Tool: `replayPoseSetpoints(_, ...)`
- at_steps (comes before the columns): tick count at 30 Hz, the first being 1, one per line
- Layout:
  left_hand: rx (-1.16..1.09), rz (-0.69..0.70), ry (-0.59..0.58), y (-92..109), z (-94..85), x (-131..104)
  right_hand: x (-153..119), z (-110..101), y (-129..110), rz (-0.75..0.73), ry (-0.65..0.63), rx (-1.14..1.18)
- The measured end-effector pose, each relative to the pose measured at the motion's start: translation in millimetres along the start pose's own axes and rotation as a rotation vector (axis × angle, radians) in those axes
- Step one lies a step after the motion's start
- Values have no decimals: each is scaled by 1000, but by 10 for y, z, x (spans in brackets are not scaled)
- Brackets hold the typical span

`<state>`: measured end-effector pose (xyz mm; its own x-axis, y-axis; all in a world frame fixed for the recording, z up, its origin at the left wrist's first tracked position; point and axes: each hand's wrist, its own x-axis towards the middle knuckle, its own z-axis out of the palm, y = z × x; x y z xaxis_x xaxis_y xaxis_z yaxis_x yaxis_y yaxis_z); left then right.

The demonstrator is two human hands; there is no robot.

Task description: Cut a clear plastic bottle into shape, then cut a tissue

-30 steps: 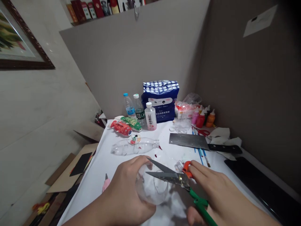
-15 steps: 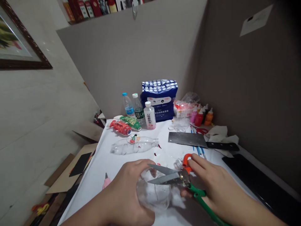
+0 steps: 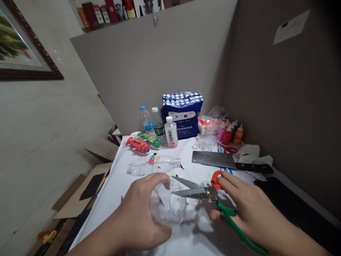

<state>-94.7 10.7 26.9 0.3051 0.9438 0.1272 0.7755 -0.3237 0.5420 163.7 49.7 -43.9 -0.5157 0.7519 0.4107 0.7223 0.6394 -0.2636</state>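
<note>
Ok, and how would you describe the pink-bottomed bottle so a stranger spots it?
Find the big dark blue bag with white dots at the back of the white-covered table. By its left side, nearest you of three upright ones, stands the pink-bottomed plastic bottle. Bold dark lettering sets it apart from the blue-capped clear bottle and the white-capped bottle with a green label.

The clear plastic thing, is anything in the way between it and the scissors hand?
Only the scissors in the right hand: their open blades point at the clear plastic piece in the left hand. Nothing else visible is between. The big knife lies farther back.
</note>
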Motion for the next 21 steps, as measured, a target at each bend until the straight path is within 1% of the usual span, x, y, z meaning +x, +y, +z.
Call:
replayPoseSetpoints(3, 12, -12, -10, -9, 5, 5, -4, 9, 5, -12, 43, -14)
replayPoseSetpoints(11, -30, 15, -77, 16, 26, 28, -17, -3, -28, -38, 73, -43)
replayPoseSetpoints(15, -48, -7, -133, 49, -4, 12, -41, -7, -19, -50, 85, -9)
replayPoseSetpoints(21, -94, -2, -195, 80, -39, 3, -37, 3, -10, -58, 80, 54)
